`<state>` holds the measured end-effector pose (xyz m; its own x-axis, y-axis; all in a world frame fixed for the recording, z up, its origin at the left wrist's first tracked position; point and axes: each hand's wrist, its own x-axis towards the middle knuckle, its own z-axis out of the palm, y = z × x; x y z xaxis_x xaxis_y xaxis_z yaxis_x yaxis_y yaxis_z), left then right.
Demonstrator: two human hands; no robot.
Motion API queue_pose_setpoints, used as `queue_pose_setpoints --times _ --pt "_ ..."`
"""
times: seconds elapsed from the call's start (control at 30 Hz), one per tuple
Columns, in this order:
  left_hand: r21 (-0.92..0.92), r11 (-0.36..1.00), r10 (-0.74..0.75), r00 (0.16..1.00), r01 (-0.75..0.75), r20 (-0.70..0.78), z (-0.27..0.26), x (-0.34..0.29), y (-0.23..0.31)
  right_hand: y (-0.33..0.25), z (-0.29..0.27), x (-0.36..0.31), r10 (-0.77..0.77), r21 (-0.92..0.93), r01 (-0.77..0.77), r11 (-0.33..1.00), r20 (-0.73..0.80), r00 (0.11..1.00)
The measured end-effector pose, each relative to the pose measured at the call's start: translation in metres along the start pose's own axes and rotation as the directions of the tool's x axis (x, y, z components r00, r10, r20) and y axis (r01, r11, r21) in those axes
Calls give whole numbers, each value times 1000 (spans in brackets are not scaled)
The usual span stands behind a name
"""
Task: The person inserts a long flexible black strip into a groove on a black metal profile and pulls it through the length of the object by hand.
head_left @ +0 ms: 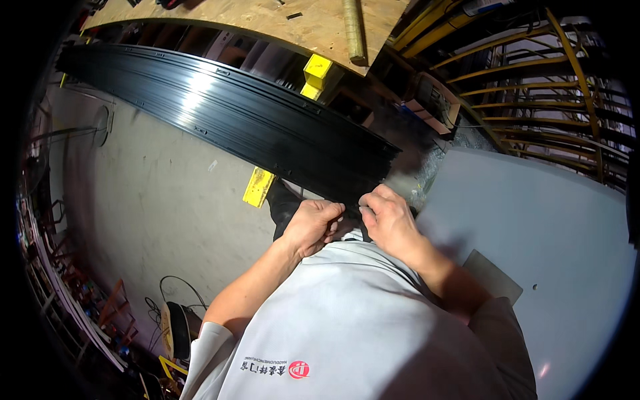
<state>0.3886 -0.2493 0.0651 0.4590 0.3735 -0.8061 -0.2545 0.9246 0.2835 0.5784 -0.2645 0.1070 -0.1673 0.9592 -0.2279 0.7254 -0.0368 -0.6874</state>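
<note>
I see the black bars (267, 120), long, smooth and shiny, with many straight grooves, lying just beyond the hands and stretching far to their left. The left hand (316, 225) and the right hand (392, 223) are half closed, thumbs near the bent fingers; whether they pinch something small, I cannot tell. A worn yellow support (259, 187) sticks out from under the bars, ahead-left of the left hand. Farther ahead is a tabletop (253, 17) of pressed wood chips. Right of the right hand spreads a smooth grey panel (533, 220). Left of the left hand, bare floor (167, 187) gives wide room; the bars' edge limits the front.
</note>
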Motion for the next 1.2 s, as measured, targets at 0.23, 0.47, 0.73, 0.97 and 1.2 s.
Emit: queue_pose_setpoints --times 0.23,0.47,0.73,0.97,1.2 --pt "109 994 3 998 3 -56 10 2 7 7 -2 7 -11 -22 12 1000 32 999" --pt "84 996 -29 996 37 -88 15 4 11 -3 -6 4 27 -115 -17 993 83 996" --pt "202 975 -62 986 93 -158 21 4 16 1 -5 4 -41 -141 50 989 67 997" --pt "59 996 -54 988 63 -145 31 1 22 -1 -9 7 -60 -162 80 983 127 990" --pt "70 994 -69 983 82 -172 34 0 26 2 -5 8 -44 -143 60 988 115 992"
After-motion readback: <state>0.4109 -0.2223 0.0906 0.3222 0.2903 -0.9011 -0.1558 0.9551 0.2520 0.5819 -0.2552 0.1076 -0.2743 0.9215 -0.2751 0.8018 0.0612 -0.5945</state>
